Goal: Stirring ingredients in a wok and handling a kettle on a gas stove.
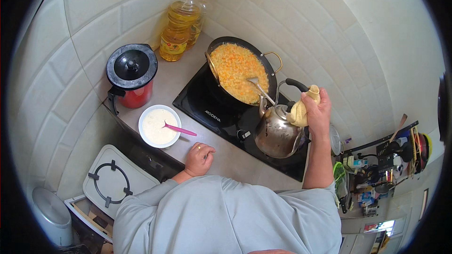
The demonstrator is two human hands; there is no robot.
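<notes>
My right hand (317, 111) grips the handle of a metal kettle (279, 135) through a folded yellow cloth (301, 113). The kettle is over the right part of a black gas hob (201, 100), its spout by the wok's rim; I cannot tell whether its base touches the hob. A black wok (263, 60) with brass-coloured handles holds a chopped yellow-orange food mixture (236, 68). A metal spatula (257, 84) lies in the mixture. My left hand (200, 158), wearing a ring, rests curled on the grey counter (240, 164), below a white bowl (142, 132) of pale creamy liquid.
A pink spoon (182, 130) leans in the bowl. A red lidded pitcher (136, 93) and oil bottles (178, 24) stand along the tiled wall. At lower left are a white single-burner stove (104, 160) and a metal pot (53, 211). Utensils hang from a rack (386, 155) at right.
</notes>
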